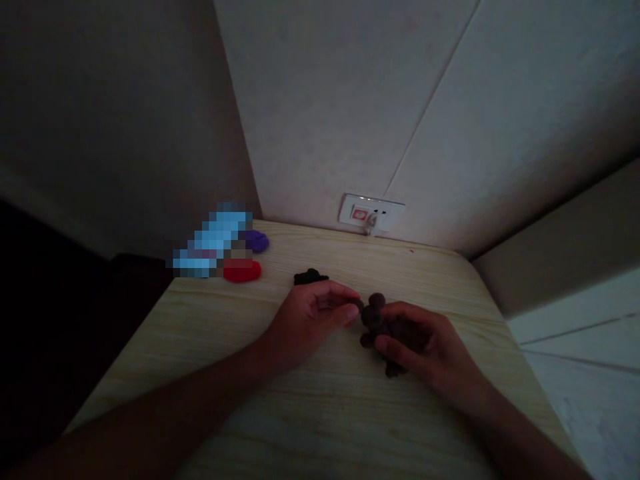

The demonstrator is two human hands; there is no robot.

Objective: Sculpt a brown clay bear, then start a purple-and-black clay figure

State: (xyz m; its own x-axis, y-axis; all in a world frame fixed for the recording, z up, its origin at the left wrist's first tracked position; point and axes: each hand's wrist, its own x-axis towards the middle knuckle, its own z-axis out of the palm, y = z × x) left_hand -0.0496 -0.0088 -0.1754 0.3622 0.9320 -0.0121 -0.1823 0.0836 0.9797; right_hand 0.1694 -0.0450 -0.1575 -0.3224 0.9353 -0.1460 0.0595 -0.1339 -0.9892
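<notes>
A small dark brown figure [373,317], shaped like a bear with round knobs and looking like modelling clay, is gripped in my right hand [435,343]. The fingers wrap round its body from the right, hiding much of it. Just left of the figure's head, my left hand [315,313] pinches a small dark brown piece [359,304] between thumb and fingertips. Whether that piece joins the figure cannot be told. Behind my left hand lies a black lump [311,276], partly covered by the fingers.
Both hands are above a light wooden table [310,413]. At its far left lie a purple lump [257,241], a red lump [243,271] and a blurred-out light blue object [215,240]. A wall socket [373,212] with a plug is behind the table's back edge.
</notes>
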